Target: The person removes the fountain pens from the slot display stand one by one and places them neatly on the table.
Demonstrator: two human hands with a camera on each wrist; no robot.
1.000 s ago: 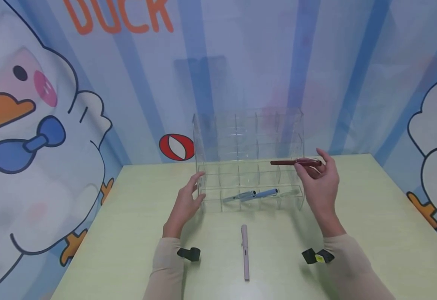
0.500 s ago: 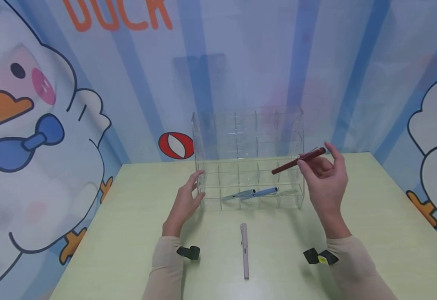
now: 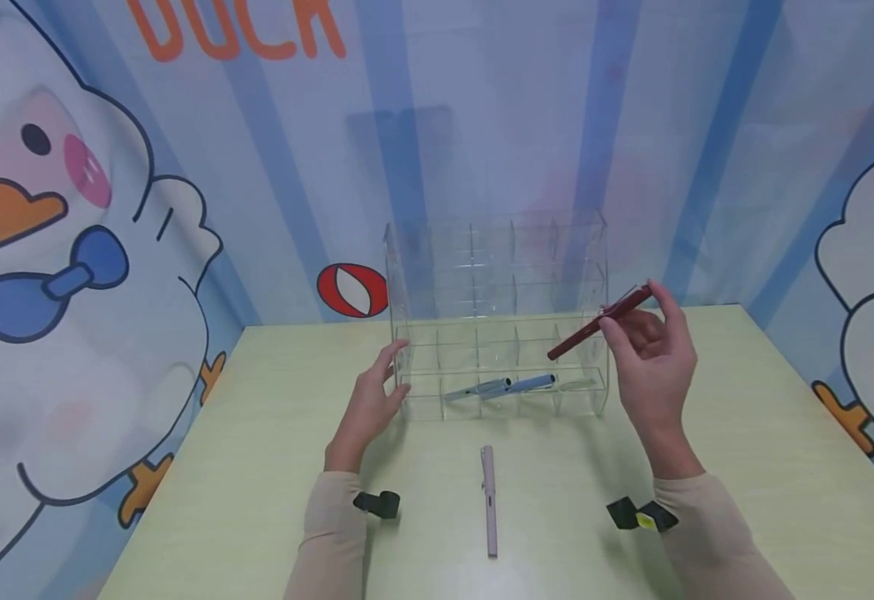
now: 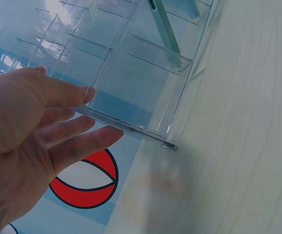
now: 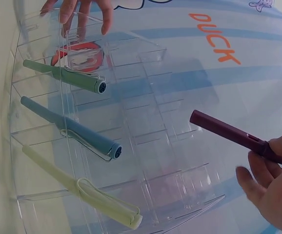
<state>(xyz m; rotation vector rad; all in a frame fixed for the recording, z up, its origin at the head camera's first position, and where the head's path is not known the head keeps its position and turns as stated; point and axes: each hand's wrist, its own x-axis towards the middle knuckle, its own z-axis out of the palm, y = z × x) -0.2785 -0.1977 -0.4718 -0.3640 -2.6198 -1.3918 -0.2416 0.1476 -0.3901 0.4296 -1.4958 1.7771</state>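
Observation:
A clear acrylic pen rack [image 3: 496, 354] with stepped compartments stands upright at the table's back edge. My left hand [image 3: 367, 407] holds its left side panel, thumb inside and fingers along the outside in the left wrist view. Above the rack's right side, my right hand [image 3: 654, 375] pinches a dark red pen [image 3: 597, 323] near its capped end; the pen slants down to the left. Three pens lie in the rack's lowest row, best seen in the right wrist view: a green pen [image 5: 80, 80], a blue pen [image 5: 90, 134] and a pale yellow-green pen [image 5: 102, 202].
A pale lilac pen [image 3: 490, 500] lies lengthwise on the light wooden table [image 3: 219, 517], between the two forearms. Behind the rack hangs a striped blue cloth backdrop [image 3: 481, 125] with duck drawings. Each wrist carries a small black camera mount.
The right hand has moved slightly right and tilted the dark red pen from nearly level to slanting, its free end lower. The left hand has stayed on the rack.

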